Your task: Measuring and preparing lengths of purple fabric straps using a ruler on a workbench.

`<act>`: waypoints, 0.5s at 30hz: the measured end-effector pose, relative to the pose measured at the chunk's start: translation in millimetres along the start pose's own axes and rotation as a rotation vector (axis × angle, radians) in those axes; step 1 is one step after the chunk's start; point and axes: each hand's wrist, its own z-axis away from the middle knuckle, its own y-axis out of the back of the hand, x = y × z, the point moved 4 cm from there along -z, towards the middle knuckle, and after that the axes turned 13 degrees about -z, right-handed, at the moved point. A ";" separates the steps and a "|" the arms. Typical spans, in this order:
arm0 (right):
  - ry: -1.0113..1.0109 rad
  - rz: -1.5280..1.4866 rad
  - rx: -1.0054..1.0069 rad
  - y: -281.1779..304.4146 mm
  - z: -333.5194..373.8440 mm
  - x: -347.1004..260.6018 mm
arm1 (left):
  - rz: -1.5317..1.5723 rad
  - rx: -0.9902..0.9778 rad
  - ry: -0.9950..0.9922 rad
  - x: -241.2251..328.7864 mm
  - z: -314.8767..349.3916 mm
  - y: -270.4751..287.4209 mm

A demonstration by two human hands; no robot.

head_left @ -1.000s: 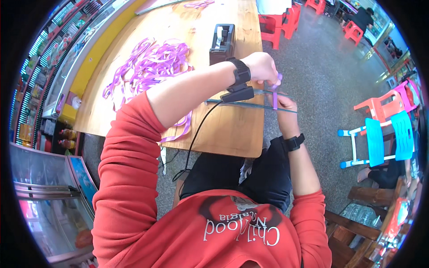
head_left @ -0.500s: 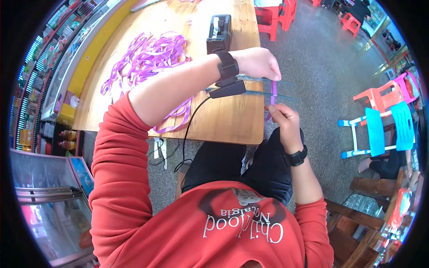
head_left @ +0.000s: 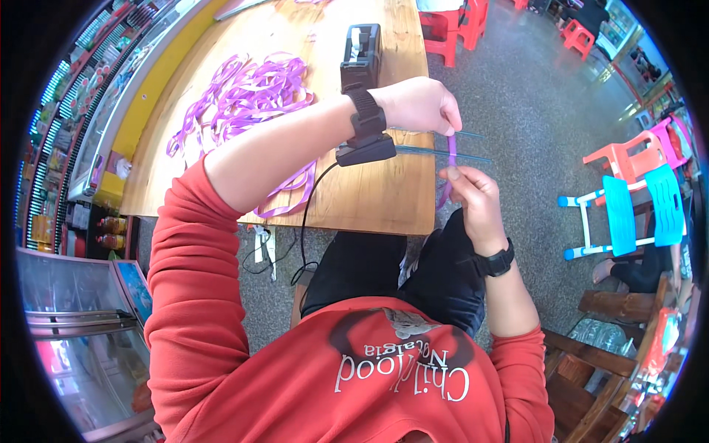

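Observation:
My left hand reaches across the table's right end, thumb and fingers pinched on the upper part of a narrow purple ribbon. Lower down, my right hand is closed on the same ribbon, and a loose length curves down beside its fingers. Thin bluish-green rods stick out past the table edge between the two hands, and the ribbon crosses them. What fixes the rods is hidden behind my left wrist. A tangled heap of purple ribbon lies on the table beyond my left forearm.
The wooden table has a black tape dispenser near its right edge. From my left wristband a black cable hangs down. A blue and white folding chair and red plastic stools stand on the floor to the right.
My right hand has shifted slightly right, and more of the ribbon's loose length shows beside it. My left wrist has moved a little left. Both hands keep their hold.

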 end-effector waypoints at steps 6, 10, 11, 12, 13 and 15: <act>-0.038 -0.071 0.003 -4.1 11.3 -14.1 | -0.058 -0.053 -0.119 19.9 15.5 4.7; -0.023 -0.058 0.031 -11.1 19.4 -30.8 | -0.141 -0.002 -0.254 34.5 16.8 -6.6; -0.007 -0.048 0.056 -12.8 21.2 -35.0 | -0.147 0.026 -0.291 36.7 15.5 -8.3; 0.019 -0.046 0.066 -14.3 22.7 -40.0 | -0.164 0.026 -0.295 38.1 14.5 -11.9; 0.026 -0.043 0.060 -15.6 23.0 -44.7 | -0.178 0.020 -0.300 39.4 13.1 -14.8; 0.046 -0.045 0.039 -17.4 20.8 -53.4 | -0.216 0.059 -0.303 40.6 8.6 -14.3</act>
